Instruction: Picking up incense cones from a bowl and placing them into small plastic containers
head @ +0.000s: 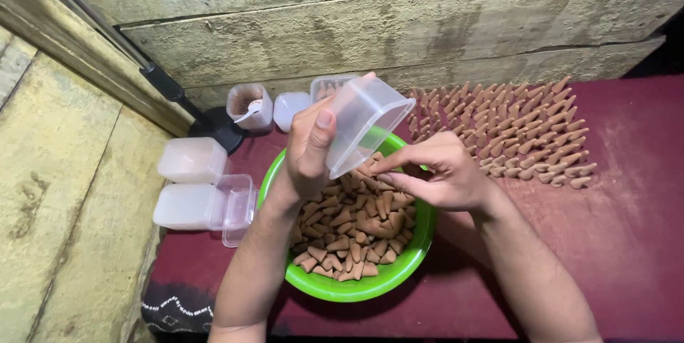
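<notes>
A green bowl (pixel 420 243) full of small brown cones (pixel 349 236) sits on a dark red cloth. My left hand (pixel 308 145) holds a clear plastic box (pixel 367 122) tilted upside down above the bowl. My right hand (pixel 438 175) reaches in from the right, fingers pinched at the cones just under the box's mouth. Whether it grips a cone is hard to tell.
Many more cones (pixel 513 133) stand in rows on the cloth at the right. Closed clear boxes (pixel 192 160) and an open one (pixel 239 208) lie at the left. Small tubs (pixel 251 106) and a black stand base (pixel 214 128) sit by the plank wall.
</notes>
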